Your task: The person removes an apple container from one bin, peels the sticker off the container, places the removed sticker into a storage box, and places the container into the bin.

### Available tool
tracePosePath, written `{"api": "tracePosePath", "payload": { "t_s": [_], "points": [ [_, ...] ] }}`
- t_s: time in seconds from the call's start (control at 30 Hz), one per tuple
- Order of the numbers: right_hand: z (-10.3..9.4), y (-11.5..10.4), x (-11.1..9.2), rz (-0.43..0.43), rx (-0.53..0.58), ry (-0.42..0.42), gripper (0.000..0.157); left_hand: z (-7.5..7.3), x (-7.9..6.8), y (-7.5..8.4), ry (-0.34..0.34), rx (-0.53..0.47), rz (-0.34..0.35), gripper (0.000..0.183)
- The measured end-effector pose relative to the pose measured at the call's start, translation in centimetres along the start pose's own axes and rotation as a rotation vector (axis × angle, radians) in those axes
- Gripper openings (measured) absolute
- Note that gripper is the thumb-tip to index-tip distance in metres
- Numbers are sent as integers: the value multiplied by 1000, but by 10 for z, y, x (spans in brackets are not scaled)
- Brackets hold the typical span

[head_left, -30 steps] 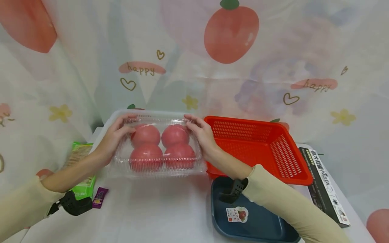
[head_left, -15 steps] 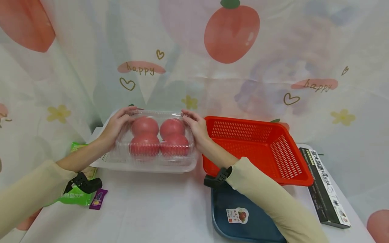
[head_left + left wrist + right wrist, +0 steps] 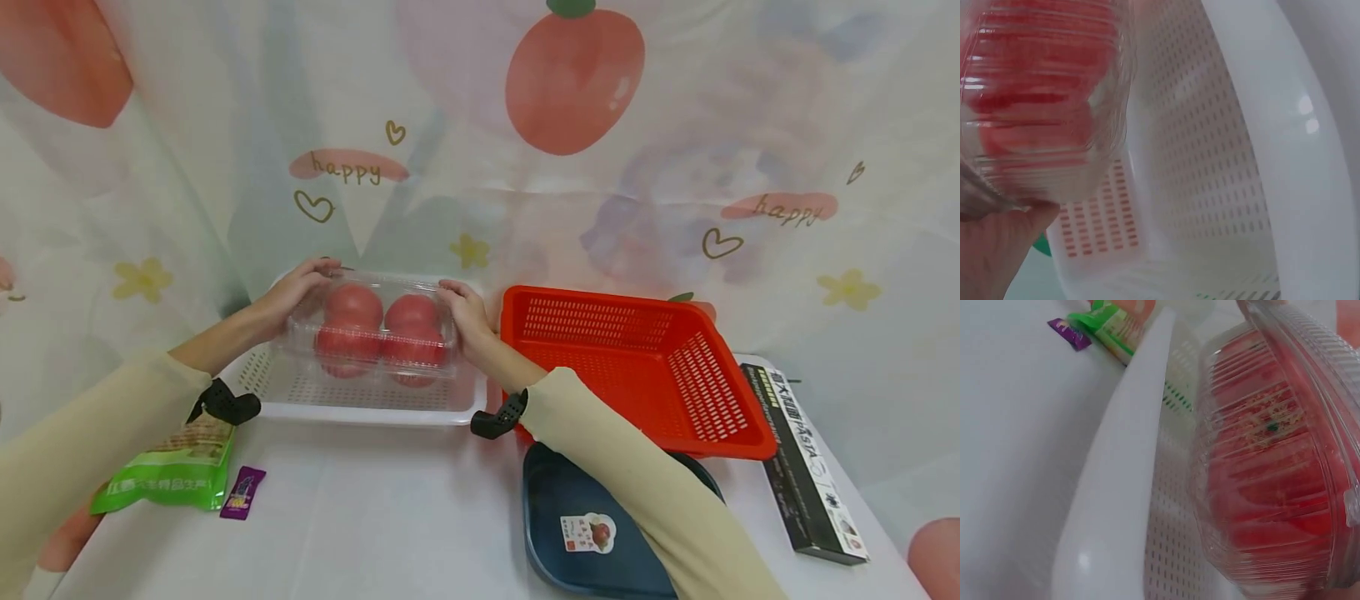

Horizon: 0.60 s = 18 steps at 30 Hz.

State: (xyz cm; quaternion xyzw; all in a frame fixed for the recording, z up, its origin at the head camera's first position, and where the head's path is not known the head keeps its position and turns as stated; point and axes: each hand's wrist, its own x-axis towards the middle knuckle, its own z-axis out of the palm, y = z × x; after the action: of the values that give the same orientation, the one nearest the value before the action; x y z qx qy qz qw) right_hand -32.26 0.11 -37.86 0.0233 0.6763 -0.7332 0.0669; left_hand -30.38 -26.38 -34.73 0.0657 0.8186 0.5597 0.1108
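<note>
A clear plastic clamshell box (image 3: 303, 329) holds several round red fruits (image 3: 354, 304). My left hand (image 3: 295, 292) grips its left end, and my right hand (image 3: 468, 318) grips the right end. Between them the box hangs tilted over the white perforated basket (image 3: 360, 413), within its rim. The left wrist view shows the thumb side of the left hand (image 3: 997, 250) against the box's end, with the basket's slotted wall (image 3: 1100, 225) beyond. From the right wrist, the ribbed side of the box (image 3: 1204, 456) appears inside the basket's white rim (image 3: 1116, 462), with the right fingers mostly out of frame.
Right of the white basket stands a red perforated basket (image 3: 622, 392). A dark blue tray or lid (image 3: 547, 575) with a fruit sticker lies in front, partly under my right sleeve. Further right is a black pasta box (image 3: 802, 467). At left lie a green packet (image 3: 180, 479) and a small purple packet (image 3: 242, 493).
Both hands have carried the clamshell box away from me and slightly left, over the white basket. More of the basket's near side and floor now shows, as does more of the green packet.
</note>
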Motion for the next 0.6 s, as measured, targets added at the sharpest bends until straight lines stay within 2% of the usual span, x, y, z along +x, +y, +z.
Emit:
{"api": "tracePosePath", "payload": {
  "t_s": [0.17,0.37,0.5,0.6],
  "points": [
    [4,4,4,15,-10,-18,40,-3,4,-12,-38,14,-46,54],
    [9,11,12,27,-75,-16,38,-7,6,-27,-80,-15,-42,55],
    [14,15,15,73,-126,-34,34,-11,8,-32,-91,-1,-48,56],
    [14,17,16,110,-153,-69,37,-14,9,-32,-117,16,-56,56]
  ]
}}
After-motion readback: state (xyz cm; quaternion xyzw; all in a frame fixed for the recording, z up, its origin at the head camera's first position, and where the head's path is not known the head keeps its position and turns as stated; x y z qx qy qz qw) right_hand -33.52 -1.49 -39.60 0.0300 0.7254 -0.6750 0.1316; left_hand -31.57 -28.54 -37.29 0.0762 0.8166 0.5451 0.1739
